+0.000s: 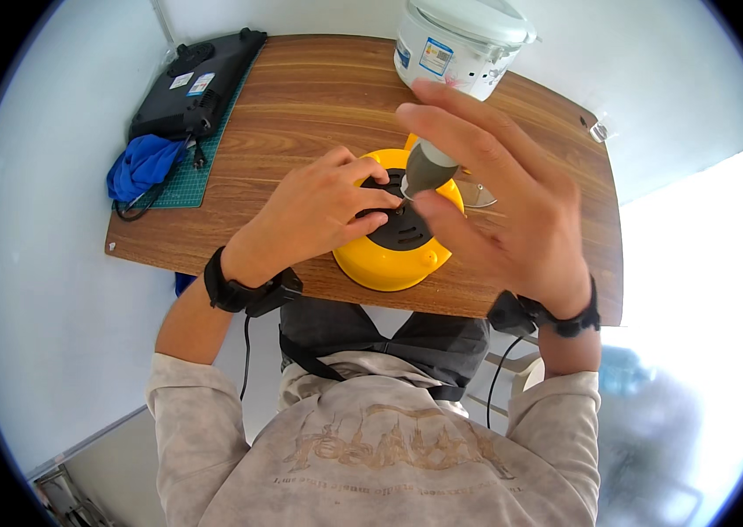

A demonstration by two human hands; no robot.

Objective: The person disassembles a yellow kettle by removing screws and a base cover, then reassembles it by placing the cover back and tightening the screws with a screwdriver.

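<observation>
A yellow round appliance (382,265) lies on the table with its black slotted base (408,233) facing up. My left hand (323,204) rests on it with fingers spread, the index fingertip by the tip of a screwdriver. The screwdriver (429,167) has a thick grey-green handle with a pale end, and stands tilted over the base. My right hand (512,189) hovers around the handle. Its fingers are stretched and apart, and the thumb overlaps the handle's lower part; whether the thumb touches it is unclear. A screw under the tip cannot be made out.
A white rice cooker (455,53) stands at the back. At the left, a black flat appliance (191,88) and a blue cloth (144,167) lie on a green cutting mat (182,189). A shiny curved piece (479,197) sits right of the yellow appliance. A small clear object (600,132) lies at the right edge.
</observation>
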